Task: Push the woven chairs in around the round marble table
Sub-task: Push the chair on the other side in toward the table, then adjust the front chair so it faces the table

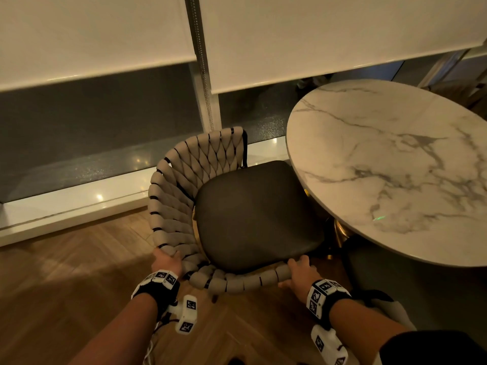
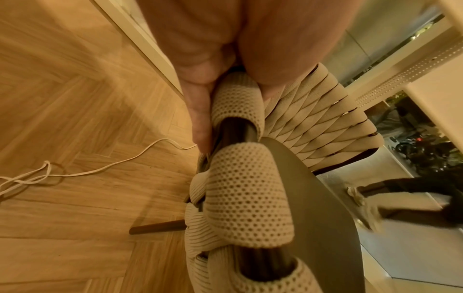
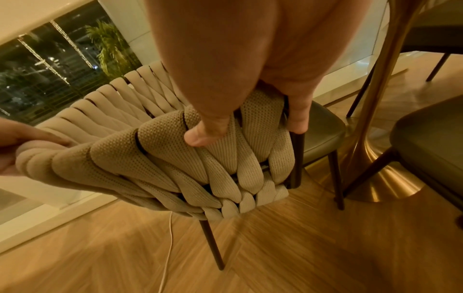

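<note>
The woven chair (image 1: 184, 180) has a curved beige strap back and a dark seat (image 1: 253, 214). It stands left of the round marble table (image 1: 395, 167), with the far corner of its seat under the table's edge. My left hand (image 1: 166, 262) grips the top rail of the back, fingers (image 2: 200, 123) outside and thumb inside. My right hand (image 1: 300, 271) grips the near end of the back. Its thumb (image 3: 208, 132) lies on the weave and its fingers (image 3: 298, 117) curl round the dark end post.
A second chair's dark seat (image 3: 431, 142) sits under the table on the right, beside the gold pedestal (image 3: 375, 158). A white cable (image 2: 100, 168) trails over the wooden floor. A white sill (image 1: 66, 206) and window with lowered blinds run behind the chair.
</note>
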A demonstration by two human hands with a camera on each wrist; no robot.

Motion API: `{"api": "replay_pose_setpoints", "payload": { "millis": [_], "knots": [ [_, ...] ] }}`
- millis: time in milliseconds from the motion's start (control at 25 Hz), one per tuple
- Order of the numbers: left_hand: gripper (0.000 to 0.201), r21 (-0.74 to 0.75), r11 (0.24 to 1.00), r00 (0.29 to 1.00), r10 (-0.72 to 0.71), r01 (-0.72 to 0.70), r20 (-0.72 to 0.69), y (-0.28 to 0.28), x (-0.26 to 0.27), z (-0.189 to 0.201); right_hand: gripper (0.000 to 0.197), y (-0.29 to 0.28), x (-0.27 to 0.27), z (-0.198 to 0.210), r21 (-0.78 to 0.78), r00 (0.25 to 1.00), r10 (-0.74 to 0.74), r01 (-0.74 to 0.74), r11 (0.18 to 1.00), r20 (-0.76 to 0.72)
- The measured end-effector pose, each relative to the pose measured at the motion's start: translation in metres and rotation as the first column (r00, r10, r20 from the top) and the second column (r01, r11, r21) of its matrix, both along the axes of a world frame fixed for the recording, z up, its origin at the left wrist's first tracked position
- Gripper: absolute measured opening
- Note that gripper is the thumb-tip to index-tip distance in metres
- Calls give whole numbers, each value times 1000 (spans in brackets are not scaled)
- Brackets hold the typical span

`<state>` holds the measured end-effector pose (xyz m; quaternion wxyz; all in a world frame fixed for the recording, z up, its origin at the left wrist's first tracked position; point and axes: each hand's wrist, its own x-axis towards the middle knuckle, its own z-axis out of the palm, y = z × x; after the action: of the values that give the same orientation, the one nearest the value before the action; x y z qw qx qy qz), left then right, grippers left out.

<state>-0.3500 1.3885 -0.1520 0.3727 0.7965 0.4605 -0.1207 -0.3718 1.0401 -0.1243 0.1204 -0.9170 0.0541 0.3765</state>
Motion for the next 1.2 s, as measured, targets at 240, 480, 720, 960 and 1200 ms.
{"api": "replay_pose_setpoints", "payload": {
  "millis": [240,480,720,960,1200],
  "knots": [
    [55,-39,995,996,-88,88,-6,4,-17,17,54,-19,-14,25,129,999,-21,16,992,40],
    [26,-119,929,935,-354,350,-7,-46,-83,70,15,-65,-63,73,193,995,-83,93,977,-57],
    [15,-352,793,860,-504,498,83,-156,-170,119,8,-119,-130,111,297,994,-102,108,949,-36],
    [20,-308,842,896,-427,443,123,-279,-260,142,7,-218,-187,115,377,999,-51,43,925,11],
    [12,-457,839,955,-276,295,111,-400,-341,161,21,-350,-253,144,354,998,-56,42,934,30]
  ]
}}
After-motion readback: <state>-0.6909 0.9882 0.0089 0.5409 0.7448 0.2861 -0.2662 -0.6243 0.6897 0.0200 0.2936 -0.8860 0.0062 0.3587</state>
